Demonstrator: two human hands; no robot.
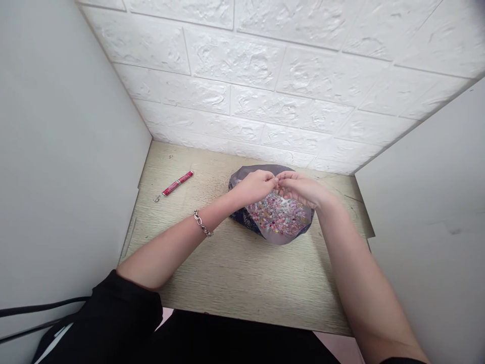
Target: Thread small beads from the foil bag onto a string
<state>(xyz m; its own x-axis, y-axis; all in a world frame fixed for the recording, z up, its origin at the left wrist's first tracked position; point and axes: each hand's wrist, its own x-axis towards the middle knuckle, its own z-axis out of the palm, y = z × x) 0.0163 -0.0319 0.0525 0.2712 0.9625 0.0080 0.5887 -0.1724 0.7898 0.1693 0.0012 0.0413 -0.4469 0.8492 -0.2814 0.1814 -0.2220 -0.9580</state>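
Observation:
A cloth pouch (280, 239) with a grey lining and a dark blue patterned outside sits spread open on the table. Inside it lies a heap of small beads (280, 215), mostly pink and white with a few brighter ones. Over the far part of the heap, my left hand (258, 186) has its fingertips pinched together. Its tips meet those of my right hand (301, 189), whose fingers are curled inward above the beads. Whatever is between the fingertips is too small to make out.
A red pen-like stick (178, 183) with a silver middle band lies on the wooden table (242, 283) to the left, a small shiny bit (157, 198) at its near end. A white brick-patterned wall (250, 101) stands behind; pale panels close both sides.

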